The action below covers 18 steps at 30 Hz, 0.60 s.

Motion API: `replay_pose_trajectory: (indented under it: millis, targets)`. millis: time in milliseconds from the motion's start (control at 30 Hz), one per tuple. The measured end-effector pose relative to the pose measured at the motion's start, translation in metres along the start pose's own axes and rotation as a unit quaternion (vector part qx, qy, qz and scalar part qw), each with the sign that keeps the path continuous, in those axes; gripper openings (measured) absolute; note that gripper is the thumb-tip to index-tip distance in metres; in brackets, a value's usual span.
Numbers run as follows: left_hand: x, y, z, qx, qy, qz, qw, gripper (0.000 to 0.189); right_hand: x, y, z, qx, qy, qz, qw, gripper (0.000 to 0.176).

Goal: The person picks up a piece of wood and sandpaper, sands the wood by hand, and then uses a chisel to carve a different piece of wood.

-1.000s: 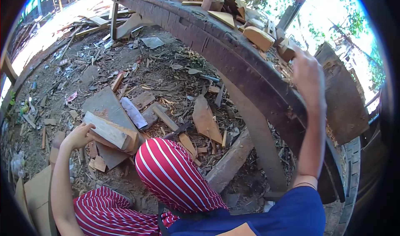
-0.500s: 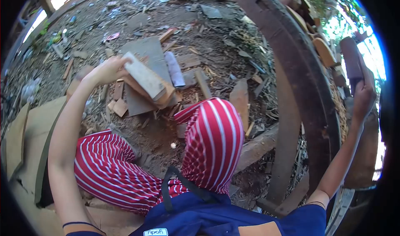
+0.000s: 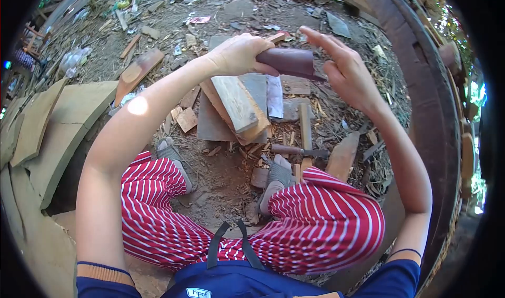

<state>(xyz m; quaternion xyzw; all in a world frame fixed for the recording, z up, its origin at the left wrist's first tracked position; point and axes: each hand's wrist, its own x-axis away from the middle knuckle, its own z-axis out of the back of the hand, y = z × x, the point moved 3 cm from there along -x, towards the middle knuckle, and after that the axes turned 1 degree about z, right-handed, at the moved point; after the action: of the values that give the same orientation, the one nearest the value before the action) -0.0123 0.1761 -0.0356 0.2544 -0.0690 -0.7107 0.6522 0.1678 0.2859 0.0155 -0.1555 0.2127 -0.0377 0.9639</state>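
My left hand grips the left end of a dark purple-brown curved piece, held above the work spot on the ground. Its exact kind I cannot make out. Beside the piece's right end is my right hand, its fingers stretched and apart, with nothing in it. Below the left hand a pale wooden block leans on a browner wood piece, both over a grey board. A light cloth-like roll lies just right of them.
A tool with a wooden handle lies by my right foot. A dark curved timber arches along the right side. Curved wood planks are stacked at left. Wood scraps and chips litter the dirt.
The dark piece has come from my right hand, far out at right, into my left hand at centre. My left hand has let go of the wooden block. The view has shifted.
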Motion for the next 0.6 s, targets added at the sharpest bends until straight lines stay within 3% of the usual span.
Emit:
replay_pose_trajectory:
  millis: [33, 67, 133, 167, 233, 267, 300, 333, 367, 400, 433, 467, 533, 600]
  targets:
    - [0.001, -0.003, -0.004, 0.067, -0.058, 0.073, 0.993, 0.041, -0.001, -0.006, 0.0, 0.112, -0.032, 0.058, 0.991, 0.066]
    - [0.001, -0.005, -0.009, 0.135, -0.112, 0.146, 0.974, 0.039, 0.001, -0.006, -0.01, 0.103, -0.037, 0.061, 0.992, 0.066]
    - [-0.002, -0.008, -0.021, 0.189, -0.139, 0.149, 0.961, 0.042, 0.007, -0.006, -0.03, 0.222, -0.063, 0.095, 0.968, 0.063]
    - [-0.002, -0.01, -0.028, 0.212, -0.195, 0.166, 0.943, 0.044, 0.009, -0.002, -0.039, 0.251, -0.079, 0.099, 0.96, 0.058]
    - [0.001, -0.02, -0.038, 0.243, -0.278, 0.192, 0.909, 0.058, 0.018, 0.021, -0.051, 0.255, -0.097, 0.089, 0.958, 0.051]
    - [0.006, -0.031, -0.04, 0.241, -0.275, 0.199, 0.909, 0.058, 0.02, 0.029, -0.057, 0.264, -0.113, 0.077, 0.955, 0.043]
    - [0.015, -0.044, -0.041, 0.221, -0.225, 0.17, 0.934, 0.068, 0.024, 0.028, -0.06, 0.236, -0.089, 0.058, 0.966, 0.03]
    - [0.025, -0.058, -0.041, 0.201, -0.176, 0.139, 0.954, 0.08, 0.031, 0.027, -0.065, 0.23, -0.089, 0.061, 0.967, 0.03]
    - [0.032, -0.077, -0.037, 0.13, -0.22, 0.116, 0.96, 0.1, 0.04, 0.031, -0.069, 0.194, -0.093, 0.014, 0.977, 0.032]
    - [0.044, -0.08, -0.034, 0.13, -0.223, 0.117, 0.959, 0.1, 0.049, 0.036, -0.074, 0.16, -0.096, -0.035, 0.982, 0.033]
    - [0.056, -0.081, -0.033, -0.099, -0.258, 0.109, 0.955, 0.103, 0.06, 0.048, -0.082, 0.102, -0.106, -0.075, 0.986, 0.034]
    - [0.066, -0.083, -0.03, -0.324, -0.278, 0.094, 0.899, 0.107, 0.071, 0.056, -0.091, 0.099, -0.106, -0.078, 0.986, 0.034]
    - [0.082, -0.099, -0.057, -0.361, -0.263, 0.049, 0.894, 0.116, 0.089, 0.073, -0.11, -0.009, -0.08, -0.124, 0.989, 0.034]
    - [0.088, -0.099, -0.077, -0.24, -0.208, -0.053, 0.947, 0.112, 0.103, 0.077, -0.125, -0.065, -0.091, -0.161, 0.981, 0.032]
